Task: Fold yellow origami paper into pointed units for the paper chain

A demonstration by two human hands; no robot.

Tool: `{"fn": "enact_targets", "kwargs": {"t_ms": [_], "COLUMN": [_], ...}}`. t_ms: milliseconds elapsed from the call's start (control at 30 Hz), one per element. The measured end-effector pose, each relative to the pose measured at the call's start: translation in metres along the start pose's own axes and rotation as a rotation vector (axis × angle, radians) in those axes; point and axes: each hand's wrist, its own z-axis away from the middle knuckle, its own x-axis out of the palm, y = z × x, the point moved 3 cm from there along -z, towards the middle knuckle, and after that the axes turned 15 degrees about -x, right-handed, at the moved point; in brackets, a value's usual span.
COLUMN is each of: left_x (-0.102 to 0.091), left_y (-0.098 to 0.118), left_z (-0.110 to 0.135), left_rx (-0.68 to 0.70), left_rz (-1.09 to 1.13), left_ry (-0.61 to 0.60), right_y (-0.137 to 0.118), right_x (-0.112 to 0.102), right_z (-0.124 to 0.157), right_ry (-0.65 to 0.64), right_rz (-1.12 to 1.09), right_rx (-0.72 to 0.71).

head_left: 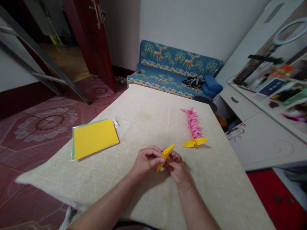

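Over the near part of the table, a small piece of folded yellow paper (166,157) is tilted up between my two hands. My left hand (149,158) pinches it from the left, thumb pressed on its face. From the other side my right hand (176,166) grips it; some of those fingers are hidden behind the paper. Ahead and to the right lies a yellow origami crane (195,142) with its wings spread. Beyond it runs a row of pink origami cranes (193,123), set close together. Far to the left rests a stack of yellow paper sheets (96,139) in clear plastic, a green edge showing.
A pale patterned cloth covers the table (153,108). Behind it stands a blue sofa (177,67) with a deer print. On the right is a white cabinet (263,134) with cluttered shelves. A metal ladder (48,57) and a red door (92,48) are at the left.
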Motion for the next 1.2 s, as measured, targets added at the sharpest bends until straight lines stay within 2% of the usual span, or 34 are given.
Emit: {"fn": "enact_targets", "kwargs": {"t_ms": [133, 233, 333, 467, 600, 733, 900, 1067, 1200], "left_x": [-0.003, -0.008, -0.012, -0.011, -0.004, -0.003, -0.002, 0.0, 0.0], "left_y": [-0.004, -0.009, -0.013, -0.014, -0.014, -0.012, -0.012, -0.012, -0.012], "left_z": [-0.002, -0.004, -0.006, -0.008, -0.01, -0.009, -0.008, -0.009, -0.009], "left_rx": [-0.039, -0.121, -0.155, -0.199, -0.306, -0.331, -0.322, -0.309, -0.286], "left_rz": [0.001, 0.015, 0.055, 0.168, 0.138, 0.07, 0.024, 0.022, 0.007], "left_ry": [0.157, 0.283, 0.345, 0.266, 0.13, 0.152, 0.081, 0.052, 0.073], "right_y": [0.002, 0.003, 0.003, 0.001, 0.0, 0.001, 0.0, -0.003, -0.004], "right_x": [-0.001, 0.001, 0.003, 0.002, 0.0, 0.001, 0.005, 0.007, 0.009], "right_z": [-0.001, -0.001, -0.001, 0.0, 0.002, 0.003, 0.004, 0.006, 0.007], "right_ry": [0.109, 0.093, 0.07, 0.11, 0.156, 0.128, 0.056, 0.045, 0.048], "right_rz": [0.059, 0.128, 0.235, 0.38, 0.477, 0.427, 0.365, 0.433, 0.53], "right_rx": [-0.058, -0.084, -0.102, -0.118, -0.132, -0.112, -0.093, -0.118, -0.149]}}
